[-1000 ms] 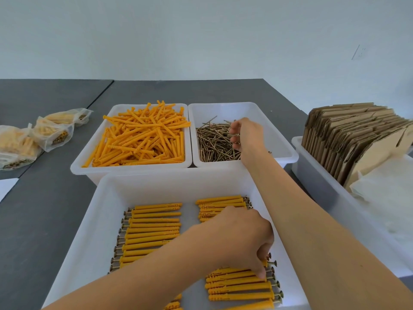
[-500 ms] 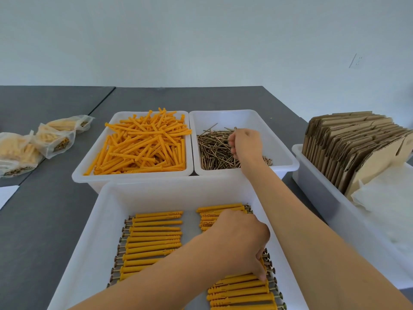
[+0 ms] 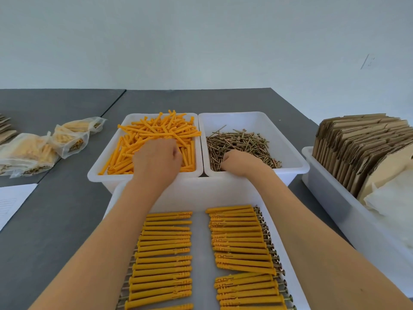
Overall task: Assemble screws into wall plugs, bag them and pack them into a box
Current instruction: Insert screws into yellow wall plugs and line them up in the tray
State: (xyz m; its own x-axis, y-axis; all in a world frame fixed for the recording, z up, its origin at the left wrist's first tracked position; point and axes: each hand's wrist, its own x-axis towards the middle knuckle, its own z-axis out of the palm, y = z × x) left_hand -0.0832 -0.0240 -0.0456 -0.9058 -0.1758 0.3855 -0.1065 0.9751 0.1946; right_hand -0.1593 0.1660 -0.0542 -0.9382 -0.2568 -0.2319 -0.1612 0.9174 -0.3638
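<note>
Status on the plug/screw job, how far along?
Done: two rows of assembled plugs lie in the near tray, and a few filled bags sit at far left. In hand: left hand is in the plug bin, right hand in the screw bin; fingers hidden. Left: bagging those rows and boxing; flat cartons look unused.

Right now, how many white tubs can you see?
4: plug tub back left, screw tub beside it, near tub with finished plugs, cardboard tub on the right.
</note>
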